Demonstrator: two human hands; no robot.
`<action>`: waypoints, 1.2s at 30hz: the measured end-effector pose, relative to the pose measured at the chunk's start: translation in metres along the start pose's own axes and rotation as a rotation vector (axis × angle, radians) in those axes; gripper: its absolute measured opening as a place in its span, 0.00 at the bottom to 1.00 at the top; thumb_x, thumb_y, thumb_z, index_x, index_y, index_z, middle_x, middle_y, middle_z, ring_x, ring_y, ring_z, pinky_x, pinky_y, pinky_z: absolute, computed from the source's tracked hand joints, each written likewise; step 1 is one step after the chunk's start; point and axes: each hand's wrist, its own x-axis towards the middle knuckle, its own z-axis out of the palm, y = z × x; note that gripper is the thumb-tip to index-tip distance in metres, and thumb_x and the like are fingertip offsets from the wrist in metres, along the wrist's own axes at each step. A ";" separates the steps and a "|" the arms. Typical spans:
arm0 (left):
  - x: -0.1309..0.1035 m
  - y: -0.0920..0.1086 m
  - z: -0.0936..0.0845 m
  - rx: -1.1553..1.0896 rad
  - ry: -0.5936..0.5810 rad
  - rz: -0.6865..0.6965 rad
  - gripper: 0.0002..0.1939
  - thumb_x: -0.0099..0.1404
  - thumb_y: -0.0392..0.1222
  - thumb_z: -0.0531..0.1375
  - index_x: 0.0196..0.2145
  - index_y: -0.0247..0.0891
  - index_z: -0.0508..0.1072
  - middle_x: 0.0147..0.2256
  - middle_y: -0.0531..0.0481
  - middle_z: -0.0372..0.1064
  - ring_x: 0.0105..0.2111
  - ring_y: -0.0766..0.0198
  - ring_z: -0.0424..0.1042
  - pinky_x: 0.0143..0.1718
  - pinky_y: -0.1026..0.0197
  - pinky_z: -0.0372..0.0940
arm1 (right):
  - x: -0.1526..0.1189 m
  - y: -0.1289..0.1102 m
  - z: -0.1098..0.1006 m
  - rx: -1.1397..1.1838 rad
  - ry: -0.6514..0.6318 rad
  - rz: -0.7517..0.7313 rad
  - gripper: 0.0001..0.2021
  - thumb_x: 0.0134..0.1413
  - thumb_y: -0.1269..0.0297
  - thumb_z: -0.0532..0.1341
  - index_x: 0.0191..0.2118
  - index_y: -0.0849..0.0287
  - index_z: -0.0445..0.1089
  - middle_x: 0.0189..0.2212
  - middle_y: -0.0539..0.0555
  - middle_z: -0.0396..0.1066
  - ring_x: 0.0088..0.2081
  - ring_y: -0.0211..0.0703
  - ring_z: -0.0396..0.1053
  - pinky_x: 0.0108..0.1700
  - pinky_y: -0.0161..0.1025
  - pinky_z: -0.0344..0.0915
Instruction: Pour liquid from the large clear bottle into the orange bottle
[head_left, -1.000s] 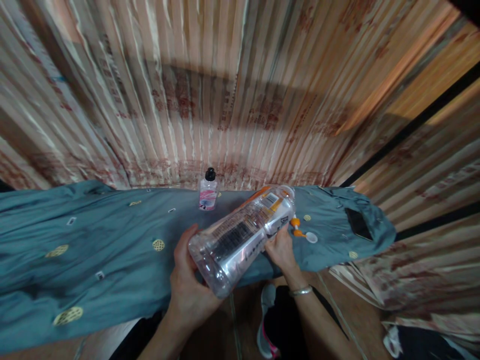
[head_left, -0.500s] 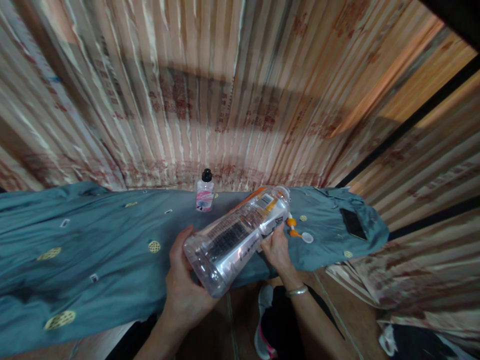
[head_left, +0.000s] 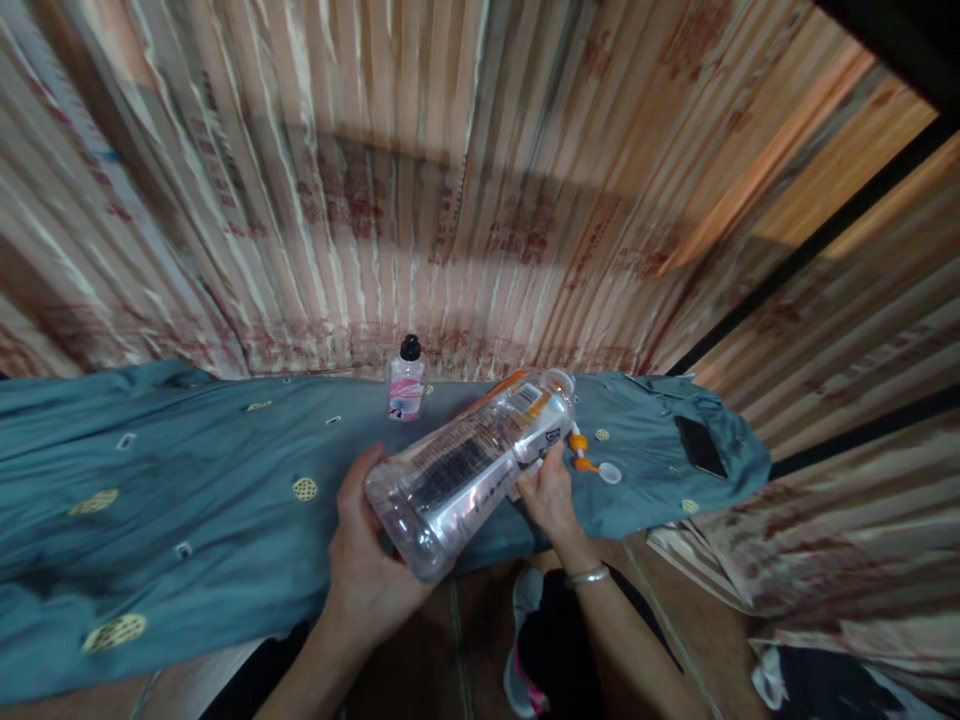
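Note:
A large clear plastic bottle [head_left: 472, 465] lies tilted in both my hands, its base toward me and its neck pointing to the far right. My left hand [head_left: 379, 560] wraps round the base end. Nearer the neck, my right hand [head_left: 546, 490] grips the lower side; some of its fingers are hidden behind the bottle. The label carries dark print, a barcode and orange patches. Just right of the neck, on the cloth, sits a small orange and white piece [head_left: 579, 444] beside a white oval piece with an orange end [head_left: 606, 472].
A small clear bottle with a black cap and pink label [head_left: 406, 388] stands upright behind the large one. A black phone [head_left: 701, 446] lies at the right on the teal cloth [head_left: 225, 480]. Pleated curtains [head_left: 420, 200] hang behind, and a dark bar slants at the right.
Both hands keep their hold on the large bottle, which has barely moved. The whole view has shifted slightly.

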 end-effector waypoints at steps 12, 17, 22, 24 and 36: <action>0.005 -0.001 -0.003 0.006 -0.046 0.039 0.57 0.51 0.44 0.77 0.74 0.54 0.58 0.52 0.46 0.79 0.40 0.50 0.85 0.36 0.50 0.84 | 0.012 0.013 0.001 0.074 0.019 0.137 0.38 0.50 0.50 0.73 0.64 0.58 0.65 0.50 0.64 0.83 0.51 0.65 0.84 0.52 0.57 0.81; 0.005 -0.003 -0.004 0.015 -0.065 0.054 0.58 0.51 0.45 0.77 0.74 0.53 0.56 0.52 0.48 0.77 0.39 0.54 0.84 0.36 0.53 0.83 | 0.017 0.020 0.002 0.115 -0.086 0.165 0.42 0.45 0.49 0.75 0.64 0.58 0.64 0.49 0.62 0.83 0.50 0.65 0.84 0.51 0.57 0.81; 0.001 0.001 0.002 -0.029 -0.024 -0.051 0.54 0.50 0.47 0.77 0.71 0.47 0.61 0.49 0.48 0.76 0.38 0.54 0.84 0.35 0.54 0.82 | 0.020 0.017 0.004 0.179 -0.087 0.171 0.39 0.43 0.50 0.76 0.60 0.56 0.64 0.47 0.61 0.84 0.48 0.63 0.84 0.49 0.55 0.81; 0.001 0.002 0.003 -0.043 -0.022 -0.063 0.54 0.50 0.47 0.77 0.71 0.48 0.61 0.49 0.48 0.77 0.38 0.54 0.84 0.36 0.53 0.82 | 0.021 0.016 0.005 0.188 -0.079 0.177 0.39 0.43 0.50 0.76 0.59 0.56 0.64 0.44 0.60 0.84 0.45 0.63 0.85 0.47 0.54 0.81; 0.007 -0.008 0.000 -0.014 -0.098 -0.034 0.54 0.53 0.51 0.78 0.71 0.50 0.58 0.49 0.48 0.79 0.38 0.51 0.86 0.36 0.50 0.83 | 0.024 0.014 0.007 0.159 -0.045 0.166 0.41 0.43 0.51 0.77 0.61 0.60 0.64 0.47 0.64 0.83 0.50 0.66 0.84 0.51 0.57 0.81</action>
